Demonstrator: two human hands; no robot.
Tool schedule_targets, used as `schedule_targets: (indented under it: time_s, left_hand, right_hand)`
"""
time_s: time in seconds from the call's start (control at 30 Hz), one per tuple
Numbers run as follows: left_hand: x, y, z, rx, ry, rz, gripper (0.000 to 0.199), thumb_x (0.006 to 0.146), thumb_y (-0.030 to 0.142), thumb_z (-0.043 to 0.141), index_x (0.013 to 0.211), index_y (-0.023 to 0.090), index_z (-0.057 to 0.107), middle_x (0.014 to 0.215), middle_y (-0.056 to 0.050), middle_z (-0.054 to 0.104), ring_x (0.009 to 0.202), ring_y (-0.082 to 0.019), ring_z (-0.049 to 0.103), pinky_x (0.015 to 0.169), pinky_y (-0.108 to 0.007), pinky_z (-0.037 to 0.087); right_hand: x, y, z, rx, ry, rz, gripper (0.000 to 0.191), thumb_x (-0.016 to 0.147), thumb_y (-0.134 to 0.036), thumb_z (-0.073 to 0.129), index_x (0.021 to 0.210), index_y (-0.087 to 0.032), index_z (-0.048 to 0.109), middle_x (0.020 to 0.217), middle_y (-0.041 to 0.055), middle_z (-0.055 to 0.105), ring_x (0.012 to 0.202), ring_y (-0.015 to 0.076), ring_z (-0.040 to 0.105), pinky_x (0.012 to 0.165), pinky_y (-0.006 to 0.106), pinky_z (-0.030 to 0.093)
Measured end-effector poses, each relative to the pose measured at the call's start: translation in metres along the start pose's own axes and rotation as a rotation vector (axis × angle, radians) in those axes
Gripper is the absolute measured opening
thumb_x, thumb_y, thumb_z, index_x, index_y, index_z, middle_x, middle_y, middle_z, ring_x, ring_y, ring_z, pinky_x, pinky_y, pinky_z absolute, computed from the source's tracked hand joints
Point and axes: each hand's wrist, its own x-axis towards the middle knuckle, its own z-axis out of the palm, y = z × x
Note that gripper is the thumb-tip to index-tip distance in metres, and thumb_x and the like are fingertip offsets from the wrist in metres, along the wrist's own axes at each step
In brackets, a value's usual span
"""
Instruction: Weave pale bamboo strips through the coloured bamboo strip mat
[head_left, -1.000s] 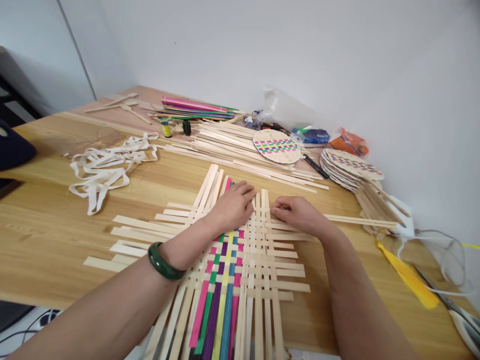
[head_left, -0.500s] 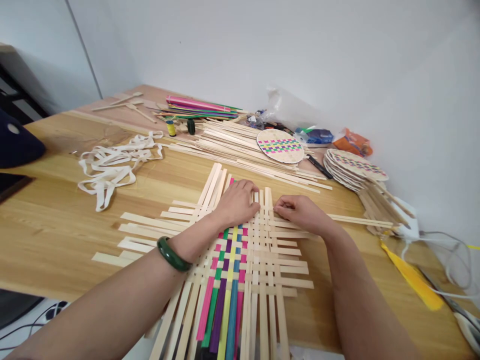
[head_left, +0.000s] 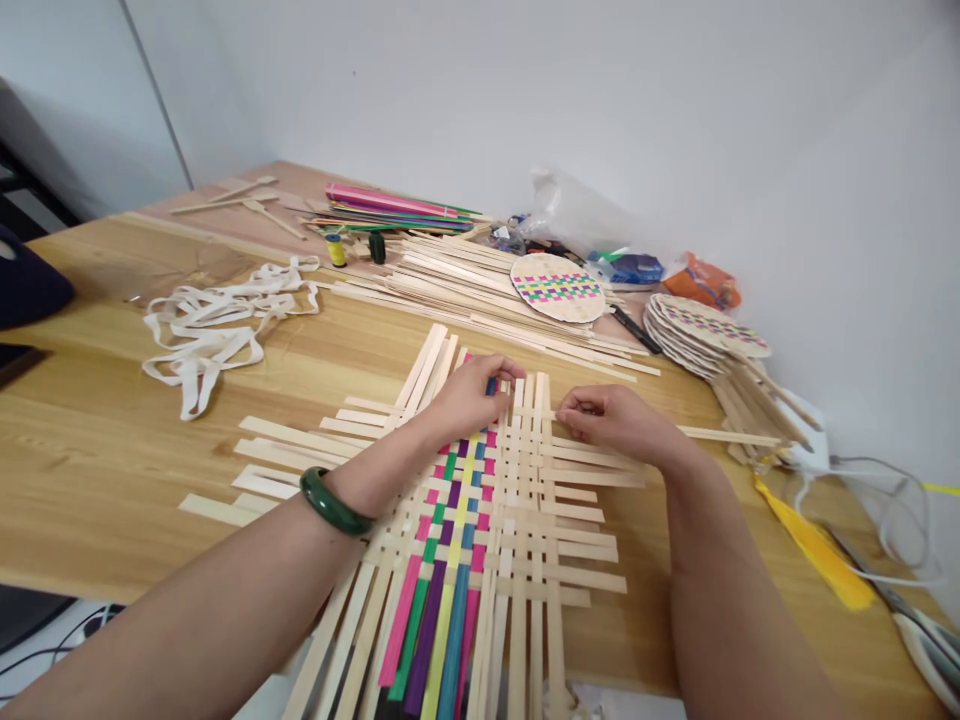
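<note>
Left hand (head_left: 477,392), fingers parted, likely steadies multicoloured flat-strip weave (head_left: 471,507); right hand (head_left: 564,413), two o'clock, pinches pale flat strip (head_left: 529,411), presumably for control.

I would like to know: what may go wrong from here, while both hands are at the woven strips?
The fingers of the right hand seem to pinch a thin pale strip; a hard pull might crack it or skew its neighbours. The green bracelet is close to loose strip ends and may catch one. The coloured strips run unwoven toward the near edge of the table; a bump there could shift the pattern.
</note>
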Motion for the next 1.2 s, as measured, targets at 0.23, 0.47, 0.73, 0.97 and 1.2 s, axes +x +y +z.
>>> schedule_targets:
  time_s: [0.23,0.47,0.73,0.97,1.2]
  left_hand:
    - [0.0,0.004,-0.003,-0.05,0.008,-0.021,0.036,0.068,0.003,0.053,0.096,0.019,0.069,0.102,-0.002,0.072,0.1,-0.017,0.066,0.097,-0.033,0.052]
    - [0.001,0.002,-0.004,-0.035,0.009,-0.038,0.036,0.07,0.004,0.054,0.095,0.02,0.073,0.101,0.001,0.074,0.103,-0.018,0.065,0.102,-0.035,0.049]
    - [-0.001,0.002,-0.006,0.043,-0.005,0.004,0.048,0.07,0.0,0.049,0.103,0.024,0.075,0.112,0.0,0.073,0.115,-0.019,0.062,0.109,-0.038,0.045]
    - [-0.002,-0.005,-0.01,0.171,-0.061,0.151,0.055,0.073,-0.006,0.041,0.109,0.019,0.074,0.122,-0.005,0.07,0.134,-0.019,0.05,0.117,-0.043,0.036]
    - [-0.006,-0.007,-0.008,0.43,-0.049,0.313,0.054,0.077,-0.004,0.041,0.119,0.017,0.068,0.126,-0.005,0.068,0.133,-0.023,0.049,0.114,-0.045,0.039]
  right_hand:
    - [-0.003,0.001,-0.005,-0.08,0.039,0.011,0.028,0.08,-0.045,0.051,0.068,-0.02,0.056,0.061,-0.0002,0.059,0.058,0.014,0.049,0.057,0.028,0.038]
    - [-0.005,-0.008,-0.006,-0.17,0.102,0.095,0.025,0.078,-0.041,0.051,0.068,-0.02,0.06,0.062,0.0,0.058,0.059,0.0141,0.047,0.056,0.028,0.035]
    - [0.003,-0.002,0.007,0.002,0.05,-0.048,0.026,0.079,-0.044,0.052,0.072,-0.02,0.059,0.066,-0.0004,0.056,0.061,0.013,0.045,0.056,0.025,0.037]
    - [0.005,0.009,0.007,0.097,-0.055,-0.054,0.024,0.082,-0.043,0.053,0.08,-0.02,0.061,0.065,-0.002,0.054,0.059,0.0124,0.045,0.057,0.026,0.037]
    - [0.003,0.008,0.004,0.141,-0.097,-0.049,0.028,0.083,-0.045,0.053,0.081,-0.019,0.061,0.067,-0.0023,0.052,0.06,0.012,0.045,0.06,0.027,0.038]
